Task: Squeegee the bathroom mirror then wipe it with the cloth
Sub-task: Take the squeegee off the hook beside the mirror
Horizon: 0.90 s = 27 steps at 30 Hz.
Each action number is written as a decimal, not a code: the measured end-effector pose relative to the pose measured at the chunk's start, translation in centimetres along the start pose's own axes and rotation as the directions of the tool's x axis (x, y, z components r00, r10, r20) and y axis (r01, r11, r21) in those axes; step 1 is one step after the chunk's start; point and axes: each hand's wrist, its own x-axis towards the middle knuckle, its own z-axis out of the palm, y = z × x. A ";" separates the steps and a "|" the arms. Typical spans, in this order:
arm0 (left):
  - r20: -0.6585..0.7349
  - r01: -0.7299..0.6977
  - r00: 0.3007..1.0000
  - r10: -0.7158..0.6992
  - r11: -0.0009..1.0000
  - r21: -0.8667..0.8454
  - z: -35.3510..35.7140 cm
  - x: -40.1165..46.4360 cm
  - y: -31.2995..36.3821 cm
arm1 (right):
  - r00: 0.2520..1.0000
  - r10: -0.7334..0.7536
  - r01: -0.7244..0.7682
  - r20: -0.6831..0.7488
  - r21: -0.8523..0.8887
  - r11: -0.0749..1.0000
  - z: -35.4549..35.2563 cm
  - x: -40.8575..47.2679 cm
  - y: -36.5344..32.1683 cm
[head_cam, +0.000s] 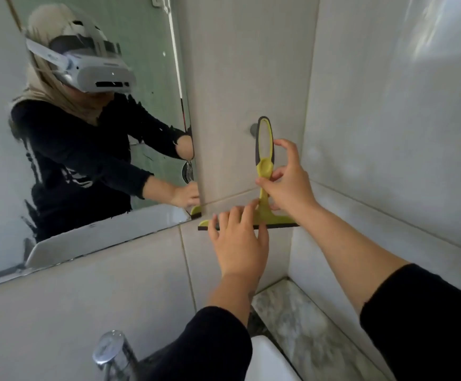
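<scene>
A yellow-green squeegee (pixel 264 171) with a dark looped handle hangs against the tiled wall right of the mirror (pixel 92 149), its loop over a small grey wall hook (pixel 253 129). My right hand (pixel 287 182) pinches the squeegee's neck between thumb and fingers. My left hand (pixel 237 240) lies with spread fingers over the left part of the black rubber blade (pixel 278 226). The mirror fills the upper left and reflects a person wearing a headset. No cloth is in view.
A chrome tap (pixel 113 353) and the white basin rim (pixel 267 358) sit at the bottom. A marbled ledge (pixel 295 320) runs along the right wall's base. Glossy pale tiles (pixel 388 133) close in the corner on the right.
</scene>
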 end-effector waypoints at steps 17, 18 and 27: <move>-0.214 0.044 0.977 0.017 0.961 0.274 -21.8 3.4 -1.1 | 0.980 -0.088 0.032 0.181 0.289 0.957 0.0 -5.4 -19.4; -0.217 0.050 0.976 0.014 0.956 0.289 -23.3 3.6 -1.4 | 0.975 -0.140 0.095 0.174 0.242 0.966 0.2 -5.6 -20.5; -0.233 0.057 0.970 0.064 0.876 0.479 -35.0 5.2 -5.8 | 0.436 -0.826 0.842 0.357 -0.487 0.234 1.6 -6.3 -29.1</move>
